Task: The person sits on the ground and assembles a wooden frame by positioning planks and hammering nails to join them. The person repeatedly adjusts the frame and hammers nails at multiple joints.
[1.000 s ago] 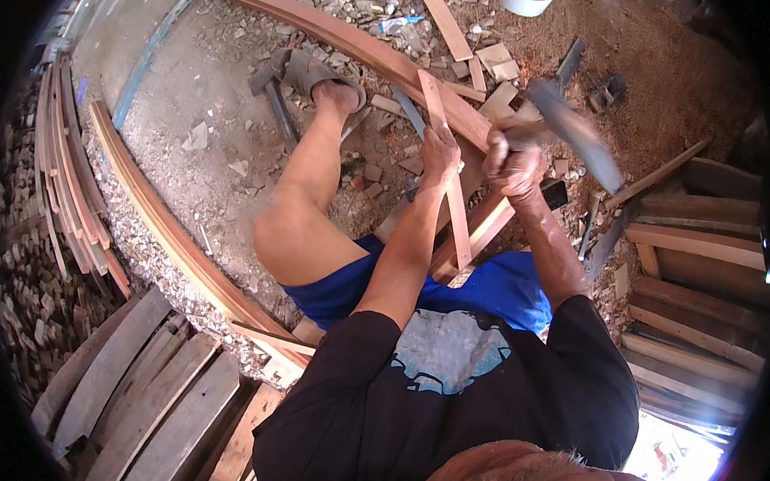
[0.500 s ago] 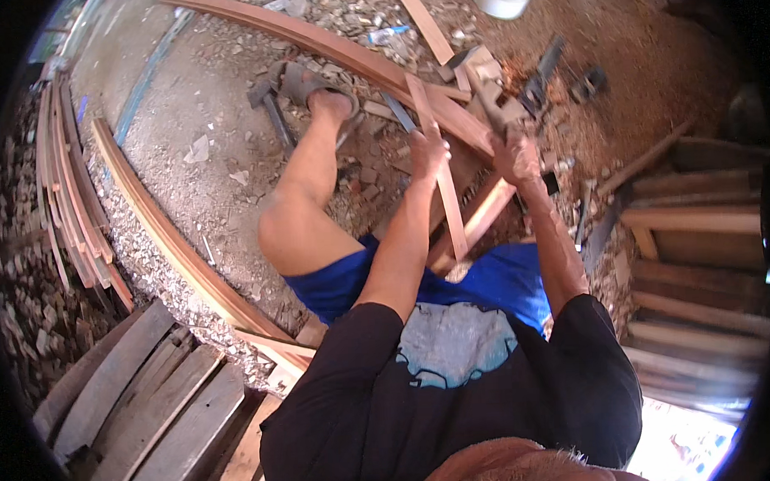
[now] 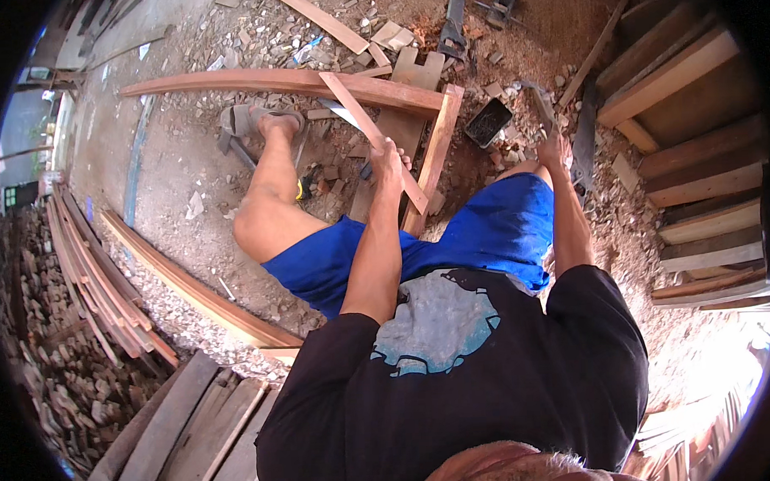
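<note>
My left hand point(image 3: 387, 164) is closed around a thin, flat wooden strip point(image 3: 354, 111), which slants across the frame pieces. Beneath it, a long curved reddish beam point(image 3: 252, 81) meets a shorter wooden beam point(image 3: 439, 150) at a corner. Off to the right, my right hand point(image 3: 556, 152) grips a hand tool point(image 3: 540, 101) with a curved, greyish upper part; I cannot make out its kind. A pale metal blade point(image 3: 339, 111) shows partly behind the strip. Near the corner, a black open box point(image 3: 489, 122) sits on the ground.
A hammer point(image 3: 239, 151) lies beside my sandalled left foot point(image 3: 258, 120). Dark metal tools point(image 3: 452, 30) and a loose plank point(image 3: 322, 19) lie farther off among wood scraps. Curved slats point(image 3: 94, 276) are at left, stacked boards point(image 3: 697, 204) at right, grey planks point(image 3: 167, 430) at lower left.
My right hand has moved from the beam corner to the right, carrying the tool. My left hand still holds the strip. The whole view has shifted, revealing the black box more fully.
</note>
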Demonstrator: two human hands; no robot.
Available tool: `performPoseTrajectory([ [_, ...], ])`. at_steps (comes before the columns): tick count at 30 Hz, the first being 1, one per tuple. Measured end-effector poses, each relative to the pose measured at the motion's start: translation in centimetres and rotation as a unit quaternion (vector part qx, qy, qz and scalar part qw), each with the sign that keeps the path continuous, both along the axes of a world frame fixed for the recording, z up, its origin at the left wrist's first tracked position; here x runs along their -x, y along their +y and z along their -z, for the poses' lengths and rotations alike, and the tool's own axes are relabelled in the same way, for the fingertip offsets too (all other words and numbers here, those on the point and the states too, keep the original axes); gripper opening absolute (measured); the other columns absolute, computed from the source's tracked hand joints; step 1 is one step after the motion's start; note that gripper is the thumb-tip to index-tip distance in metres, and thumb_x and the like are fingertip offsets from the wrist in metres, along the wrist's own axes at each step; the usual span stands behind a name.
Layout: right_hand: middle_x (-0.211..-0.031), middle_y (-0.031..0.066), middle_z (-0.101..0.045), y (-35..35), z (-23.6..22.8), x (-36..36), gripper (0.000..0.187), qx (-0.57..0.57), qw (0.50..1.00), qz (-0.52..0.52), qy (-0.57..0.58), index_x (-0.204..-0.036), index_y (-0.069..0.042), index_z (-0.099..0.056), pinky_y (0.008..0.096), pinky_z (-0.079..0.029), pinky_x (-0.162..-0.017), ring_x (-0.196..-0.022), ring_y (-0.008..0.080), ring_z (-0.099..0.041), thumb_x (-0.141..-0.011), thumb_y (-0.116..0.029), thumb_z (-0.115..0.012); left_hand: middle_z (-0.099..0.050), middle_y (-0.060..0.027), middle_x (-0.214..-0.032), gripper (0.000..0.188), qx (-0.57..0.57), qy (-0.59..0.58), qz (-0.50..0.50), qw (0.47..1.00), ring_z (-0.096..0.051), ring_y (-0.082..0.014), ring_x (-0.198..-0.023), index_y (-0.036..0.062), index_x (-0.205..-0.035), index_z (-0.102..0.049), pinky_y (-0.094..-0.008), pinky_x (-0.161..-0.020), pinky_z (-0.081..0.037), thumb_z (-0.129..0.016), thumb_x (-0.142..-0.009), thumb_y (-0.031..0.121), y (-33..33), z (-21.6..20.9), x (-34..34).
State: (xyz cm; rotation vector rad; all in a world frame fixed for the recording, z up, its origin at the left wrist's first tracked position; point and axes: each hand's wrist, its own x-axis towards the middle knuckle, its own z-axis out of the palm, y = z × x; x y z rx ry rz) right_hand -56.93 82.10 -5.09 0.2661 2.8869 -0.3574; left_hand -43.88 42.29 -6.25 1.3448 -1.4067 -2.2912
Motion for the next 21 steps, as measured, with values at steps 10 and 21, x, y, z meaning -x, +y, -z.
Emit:
performPoseTrajectory([
  [10, -0.160, 0.0192, -0.043, -11.4, -2.5, 3.0, 0.034, -0.068, 0.957, -0.282, -0.012, -0.125, -0.023, -0.076, 0.0610, -0.030, -0.121, -0.145, 0.0498, -0.039, -0.093, -0.026, -0.067, -0.073, -0.0317, -0.098, 0.051, 0.371, -0.274, 0.059, 0.885, -0.073, -0.0472, -0.094, -0.0146, -0.119, -0.062, -0.0495, -0.084, -0.059, -0.070, -0.092, 0.028, 0.8, 1.0, 0.7],
  [21, -0.143, 0.0192, -0.055, -11.2, 2.9, 6.8, 0.032, -0.037, 0.958, -0.266, -0.101, -0.114, -0.009, -0.077, 0.0550, -0.041, -0.111, -0.135, 0.0439, -0.049, -0.084, -0.018, -0.069, -0.072, -0.0374, -0.108, 0.046, 0.368, -0.332, 0.053, 0.867, -0.071, -0.0515, -0.103, -0.0146, -0.111, -0.068, -0.0552, -0.089, -0.057, -0.072, -0.091, 0.027, 1.8, -3.2, 2.1],
])
